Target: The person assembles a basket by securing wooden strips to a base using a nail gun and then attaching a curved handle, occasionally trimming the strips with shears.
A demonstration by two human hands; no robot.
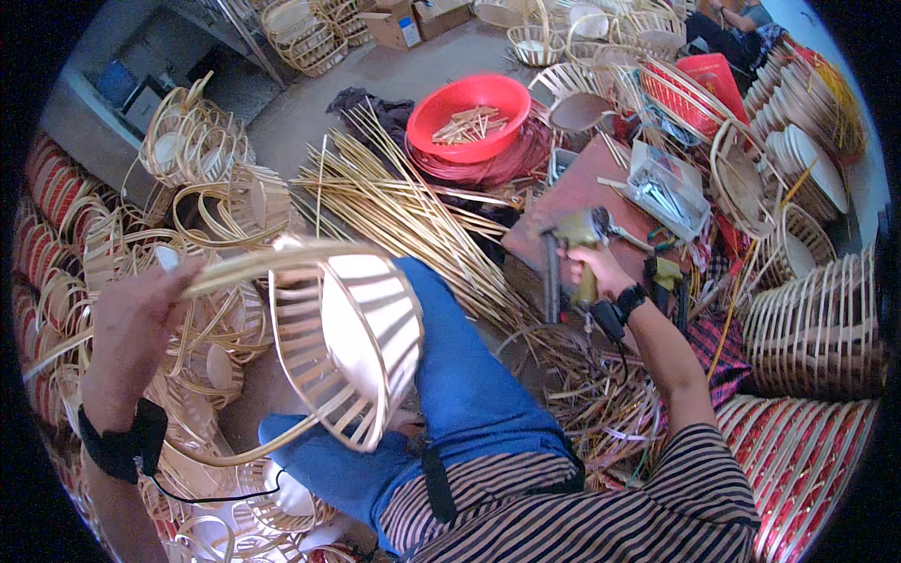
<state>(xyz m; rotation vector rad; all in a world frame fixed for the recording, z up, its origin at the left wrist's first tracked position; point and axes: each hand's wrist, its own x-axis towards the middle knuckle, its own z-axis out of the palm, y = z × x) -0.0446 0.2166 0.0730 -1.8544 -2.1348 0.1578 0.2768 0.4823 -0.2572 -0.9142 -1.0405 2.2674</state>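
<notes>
My left hand (131, 338) grips a bent bamboo strip (225, 270) at the left, its fingertips wrapped with something white at one finger. The strip runs to a pale slatted bamboo basket (347, 347) with a white inner base, which is tilted on its side over my blue-jeaned legs. My right hand (601, 267) is closed on the grip of an olive-and-grey pneumatic nail gun (577, 235), held apart from the basket over a brown board (540, 216).
Loose bamboo strips (394, 206), a red basin with sticks (427, 131) and a clear tool box (662, 188) lie ahead. Piled baskets (216, 216) crowd the left; stacked baskets (812, 328) and red-banded ones (798, 469) fill the right. A seated person (727, 28) is at far upper right.
</notes>
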